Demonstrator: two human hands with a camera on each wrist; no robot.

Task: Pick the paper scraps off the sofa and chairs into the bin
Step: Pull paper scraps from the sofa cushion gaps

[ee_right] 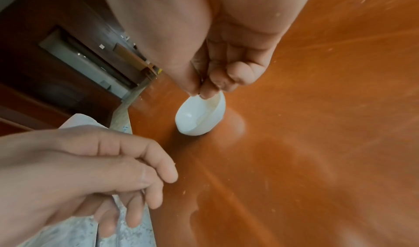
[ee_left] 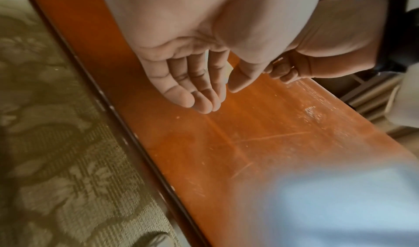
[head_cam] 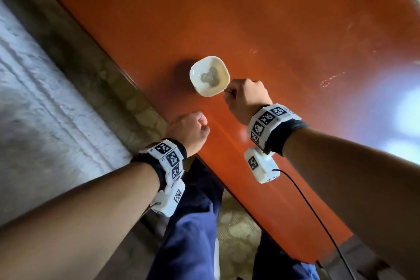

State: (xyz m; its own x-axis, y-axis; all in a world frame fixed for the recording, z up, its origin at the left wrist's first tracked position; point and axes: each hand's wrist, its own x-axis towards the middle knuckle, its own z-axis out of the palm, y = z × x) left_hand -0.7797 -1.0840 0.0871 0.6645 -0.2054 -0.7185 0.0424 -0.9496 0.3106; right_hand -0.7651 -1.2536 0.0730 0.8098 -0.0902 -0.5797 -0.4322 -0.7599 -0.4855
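Observation:
A small white bowl stands on an orange wooden table and acts as the bin here. Greyish lumps lie in its bottom. My right hand hovers at the bowl's near rim, thumb and forefinger pinched on a tiny pale scrap that barely shows. My left hand hangs loosely curled above the table's left edge, short of the bowl, with nothing visible in it.
Patterned beige fabric runs along the table's left edge, with a grey surface beyond it. My legs in blue trousers stand against the table. A black cable trails from the right wrist. Dark furniture lies past the table's end.

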